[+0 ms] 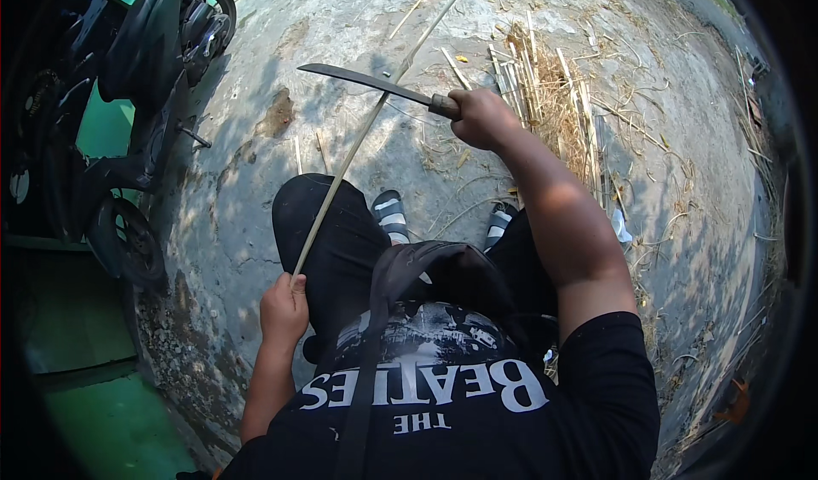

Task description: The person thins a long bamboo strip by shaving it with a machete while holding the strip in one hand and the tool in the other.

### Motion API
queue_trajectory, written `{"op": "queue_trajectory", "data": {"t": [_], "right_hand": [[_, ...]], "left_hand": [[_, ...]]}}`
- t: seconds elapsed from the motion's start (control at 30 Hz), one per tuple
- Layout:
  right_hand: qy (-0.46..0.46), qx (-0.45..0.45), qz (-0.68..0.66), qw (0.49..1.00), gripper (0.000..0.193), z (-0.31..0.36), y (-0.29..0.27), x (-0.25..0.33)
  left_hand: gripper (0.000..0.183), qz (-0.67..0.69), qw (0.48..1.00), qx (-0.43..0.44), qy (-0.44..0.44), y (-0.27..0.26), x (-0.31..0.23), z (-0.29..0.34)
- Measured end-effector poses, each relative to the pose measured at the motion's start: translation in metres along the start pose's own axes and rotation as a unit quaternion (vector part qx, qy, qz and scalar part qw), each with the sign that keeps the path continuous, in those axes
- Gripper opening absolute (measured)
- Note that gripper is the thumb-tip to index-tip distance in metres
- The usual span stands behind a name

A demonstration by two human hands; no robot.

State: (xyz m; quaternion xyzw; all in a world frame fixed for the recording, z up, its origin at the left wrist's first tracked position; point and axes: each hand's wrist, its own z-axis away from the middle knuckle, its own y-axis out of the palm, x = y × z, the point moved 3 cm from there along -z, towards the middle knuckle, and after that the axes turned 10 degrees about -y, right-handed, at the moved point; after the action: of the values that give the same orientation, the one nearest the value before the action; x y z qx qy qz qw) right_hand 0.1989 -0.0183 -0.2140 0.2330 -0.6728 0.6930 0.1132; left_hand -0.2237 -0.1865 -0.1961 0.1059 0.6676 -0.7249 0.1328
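A long, thin bamboo strip (341,165) runs from my left hand (284,308) up and away across my left knee, toward the far middle of the ground. My left fingers are closed round its near end. In my right hand (482,119) is a machete (362,79), gripped by its wooden handle. The dark, slightly curved blade points left and crosses the strip well beyond my knees. Blade and strip seem to meet there, but I cannot tell how deep the edge sits.
Bamboo strips (513,80) and pale shavings (558,131) lie in a heap to the right. Another strip (417,5) lies at the far middle. On the left a dark motorcycle (141,63) is parked by a green surface. My sandalled feet (390,216) rest on rough concrete (230,224).
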Motion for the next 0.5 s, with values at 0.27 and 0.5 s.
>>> {"op": "queue_trajectory", "data": {"t": [0.27,0.5], "right_hand": [[-0.181,0.050,0.067,0.980,0.017,0.015,0.022,0.056],[-0.152,0.010,0.037,0.988,0.011,0.002,0.042,0.030]], "left_hand": [[0.048,-0.007,0.999,0.045,-0.005,-0.011,-0.003,-0.001],[0.049,0.002,0.997,0.080,-0.001,-0.016,-0.014,-0.018]]}}
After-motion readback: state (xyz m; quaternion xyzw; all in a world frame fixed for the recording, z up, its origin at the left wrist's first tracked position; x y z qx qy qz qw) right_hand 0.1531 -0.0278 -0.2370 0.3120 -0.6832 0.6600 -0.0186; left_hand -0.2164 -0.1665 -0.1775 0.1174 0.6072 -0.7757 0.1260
